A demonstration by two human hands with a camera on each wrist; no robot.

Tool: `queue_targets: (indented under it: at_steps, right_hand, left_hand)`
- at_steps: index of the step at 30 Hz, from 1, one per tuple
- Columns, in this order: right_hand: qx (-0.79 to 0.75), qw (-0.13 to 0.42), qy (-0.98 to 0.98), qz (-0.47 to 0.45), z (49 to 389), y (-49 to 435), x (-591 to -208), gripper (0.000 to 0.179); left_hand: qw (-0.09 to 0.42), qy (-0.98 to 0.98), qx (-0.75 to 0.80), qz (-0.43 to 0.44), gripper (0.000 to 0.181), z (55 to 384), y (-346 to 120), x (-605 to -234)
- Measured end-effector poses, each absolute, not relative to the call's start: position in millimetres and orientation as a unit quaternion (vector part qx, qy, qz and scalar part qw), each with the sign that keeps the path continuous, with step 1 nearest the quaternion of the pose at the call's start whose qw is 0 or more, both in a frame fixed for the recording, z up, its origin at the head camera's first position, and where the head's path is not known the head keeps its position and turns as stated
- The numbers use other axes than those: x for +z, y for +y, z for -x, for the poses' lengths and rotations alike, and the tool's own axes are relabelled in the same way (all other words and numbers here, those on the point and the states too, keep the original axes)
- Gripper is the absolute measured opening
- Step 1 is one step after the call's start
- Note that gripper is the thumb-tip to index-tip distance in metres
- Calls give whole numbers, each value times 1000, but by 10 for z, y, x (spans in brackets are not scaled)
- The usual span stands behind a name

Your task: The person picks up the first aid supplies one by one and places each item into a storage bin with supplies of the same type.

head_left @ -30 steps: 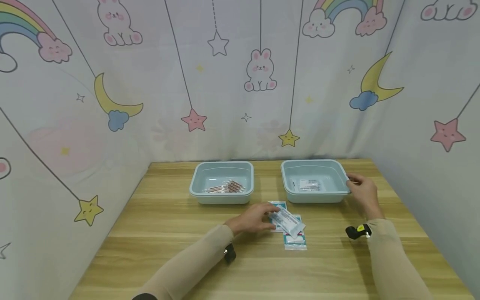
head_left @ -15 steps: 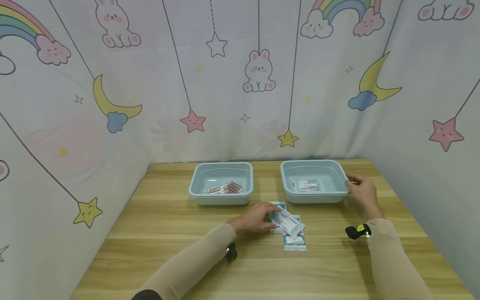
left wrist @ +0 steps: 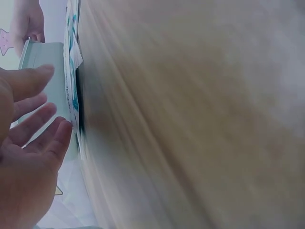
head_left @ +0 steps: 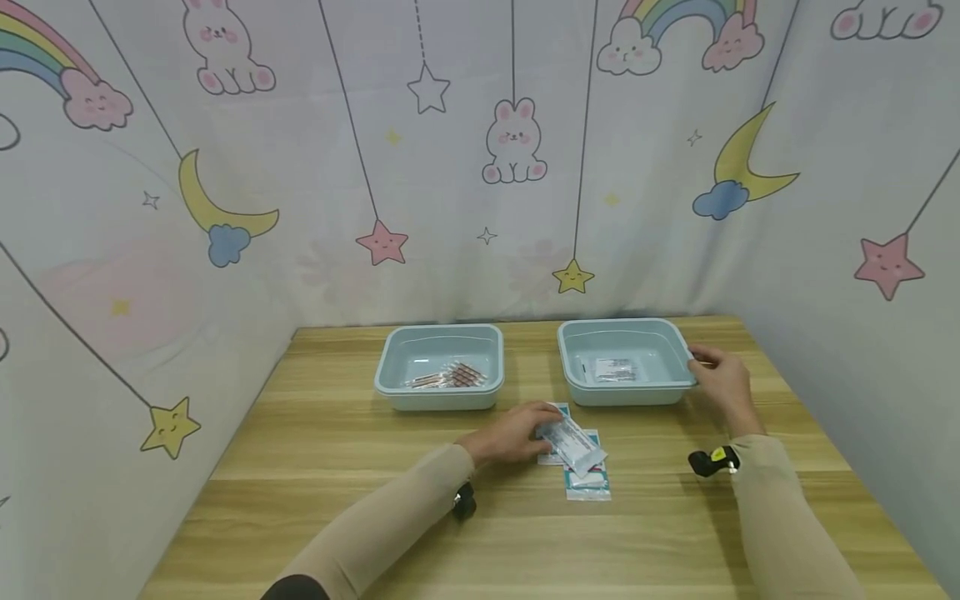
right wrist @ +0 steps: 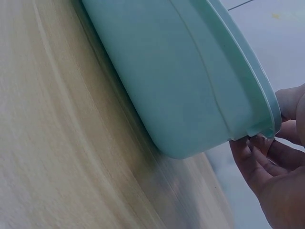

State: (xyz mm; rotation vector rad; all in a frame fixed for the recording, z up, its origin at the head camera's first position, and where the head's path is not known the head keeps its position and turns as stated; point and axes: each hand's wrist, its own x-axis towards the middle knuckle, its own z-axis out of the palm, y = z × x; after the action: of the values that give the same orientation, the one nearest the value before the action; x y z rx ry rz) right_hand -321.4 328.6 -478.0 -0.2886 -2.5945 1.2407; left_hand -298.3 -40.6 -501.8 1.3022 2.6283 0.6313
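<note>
A wood-grain table (head_left: 315, 508) carried a light blue rectangular plastic tub (head_left: 628, 394), held at one end.
A matching blue tub (head_left: 442, 402) stood left of the held tub. The right hand (head_left: 725, 385) had a pinching grip on the held tub's right-end rim; the left hand's (head_left: 513, 433) grip was loosely spread, fingertips touching overlapping white-and-teal plastic packets (head_left: 573, 445) before the held tub. Small clear-wrapped packets (head_left: 615, 370) lay inside it.

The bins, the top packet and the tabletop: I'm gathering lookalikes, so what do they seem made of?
Right bin and left bin: probably molded plastic, smooth, softly glossy, given rounded corners and lipped rims. Top packet: perhaps plastic film, slightly shiny, with a flattened end. Tabletop: wood or laminate, fairly matte, with streaky grain.
</note>
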Motion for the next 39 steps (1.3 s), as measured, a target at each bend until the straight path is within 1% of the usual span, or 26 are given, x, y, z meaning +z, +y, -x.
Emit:
queue_targets:
  at_steps: [9, 15, 18, 22, 25, 31, 39]
  right_hand:
    - [432, 119, -888, 105, 3211, 3274, -4776, 43]
    - [430, 121, -889, 104, 3223, 3289, -4776, 42]
    - [429, 124, -889, 105, 3225, 3289, -4779, 42]
    - [430, 123, -888, 104, 3226, 3286, -4783, 42]
    - [430, 120, -889, 106, 3220, 3291, -4796, 43]
    - [425, 124, -890, 107, 3218, 3301, -4816, 42]
    - [428, 125, -888, 113, 3233, 3275, -4798, 42]
  left_hand:
    - [70, 877, 142, -454, 40, 2983, -368, -5051]
    - [79, 879, 143, -449, 30, 2976, -355, -5006]
    - [75, 880, 156, -441, 21, 2977, -349, -4999]
    - [55, 884, 157, -438, 12, 2982, -349, -5016]
    - [45, 883, 150, -443, 12, 2980, -360, -5035]
    - [39, 881, 162, -443, 12, 2976, -381, -5059]
    - [45, 881, 170, -439, 11, 2991, -389, -5046]
